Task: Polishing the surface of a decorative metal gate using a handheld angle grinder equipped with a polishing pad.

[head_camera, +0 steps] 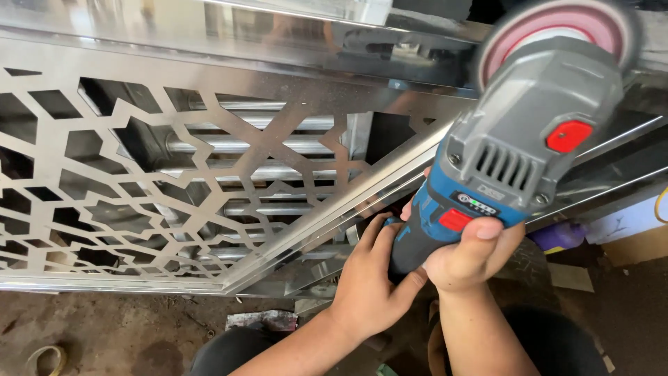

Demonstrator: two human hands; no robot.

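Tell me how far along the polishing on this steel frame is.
Done: the frame rail beside the cut-out panel already shines like a mirror. In hand: left hand and right hand grip the blue and grey angle grinder, its pink disc blurred against the top rail. Left: how much of that top rail remains cannot be judged from this view.

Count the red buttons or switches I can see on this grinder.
2. One red button sits on the grey head of the grinder; one red switch is on the blue body, beside the right hand thumb. Others may be hidden underneath.
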